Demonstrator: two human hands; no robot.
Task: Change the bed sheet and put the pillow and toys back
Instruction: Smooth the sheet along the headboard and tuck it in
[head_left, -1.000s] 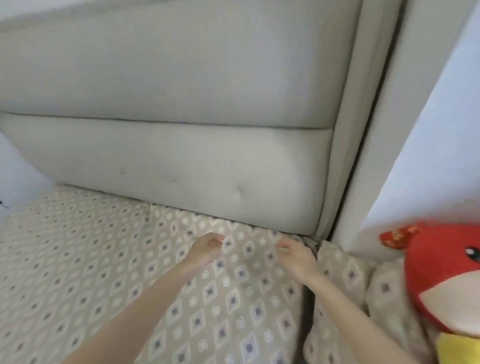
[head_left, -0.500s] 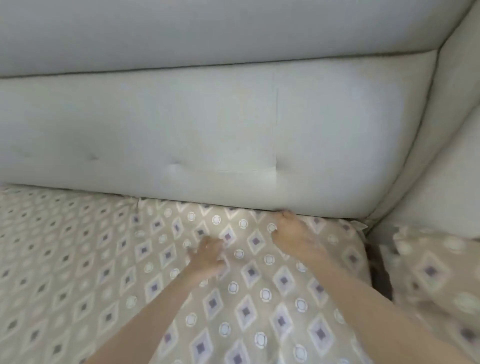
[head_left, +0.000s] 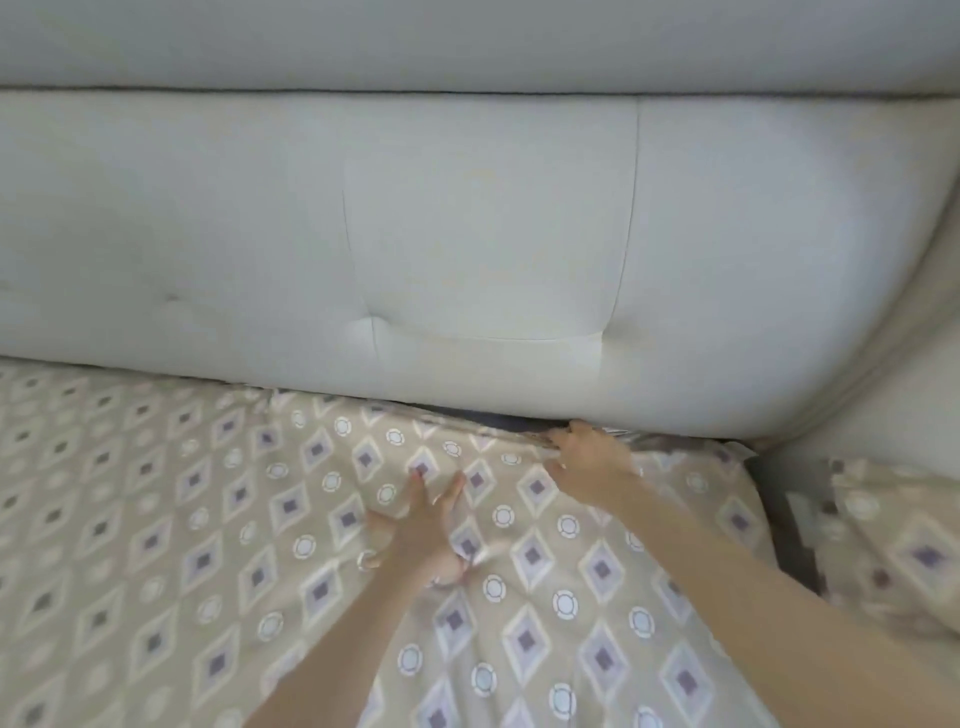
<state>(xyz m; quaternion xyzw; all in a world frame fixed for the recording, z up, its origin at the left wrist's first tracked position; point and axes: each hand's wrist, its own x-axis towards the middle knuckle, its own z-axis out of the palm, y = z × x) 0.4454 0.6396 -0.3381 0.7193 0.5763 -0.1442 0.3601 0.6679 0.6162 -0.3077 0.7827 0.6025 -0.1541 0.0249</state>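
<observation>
A beige bed sheet (head_left: 156, 545) with a diamond and circle pattern covers the mattress up to the padded headboard (head_left: 467, 234). My left hand (head_left: 423, 525) lies flat on the sheet with its fingers spread, pressing down a little way from the headboard. At the sheet's top edge my right hand (head_left: 587, 460) has its fingers at the dark gap under the headboard, touching the bunched sheet edge. Whether those fingers pinch the cloth is not visible.
A pillow (head_left: 893, 545) in the same patterned cloth lies at the right, beyond a dark gap beside the mattress. The headboard's padded side panel (head_left: 883, 405) closes the corner at the right.
The view has moved closer to the headboard and left, so the red plush toy is out of sight. My left hand went from curled to flat on the sheet; my right hand reached the headboard gap.
</observation>
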